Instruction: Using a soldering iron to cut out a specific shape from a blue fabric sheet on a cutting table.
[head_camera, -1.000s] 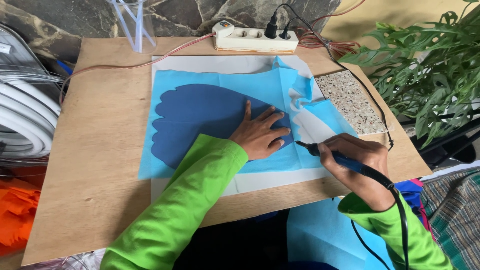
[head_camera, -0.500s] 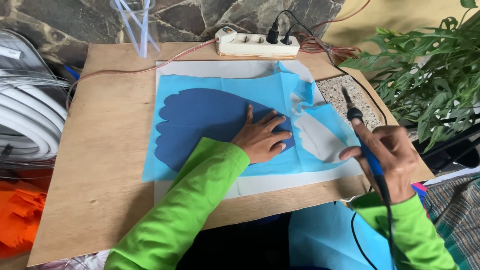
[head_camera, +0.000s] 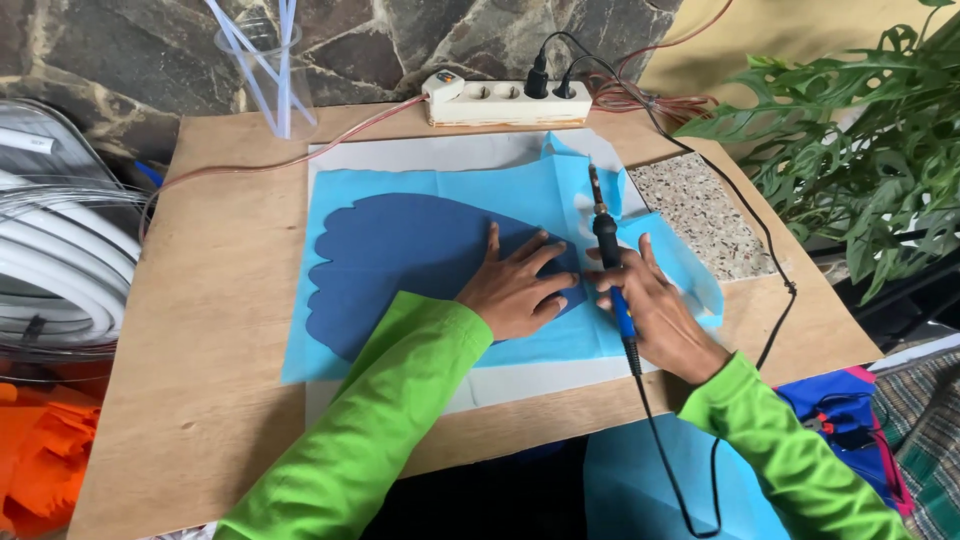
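On the plywood board lies a light blue fabric sheet, thin and smooth, over a pale backing, with a darker blue scalloped shape showing at its middle. Right of the sheet sits a speckled stone tile; behind it, a white power strip with two black plugs. Behind the sheet's left corner a clear cup holds clear strips (straw-like). The left hand presses flat on the dark shape, fingers spread. The right hand, just beside it, lies over a blue-handled soldering iron, fingers loosely spread across the handle, tip pointing away.
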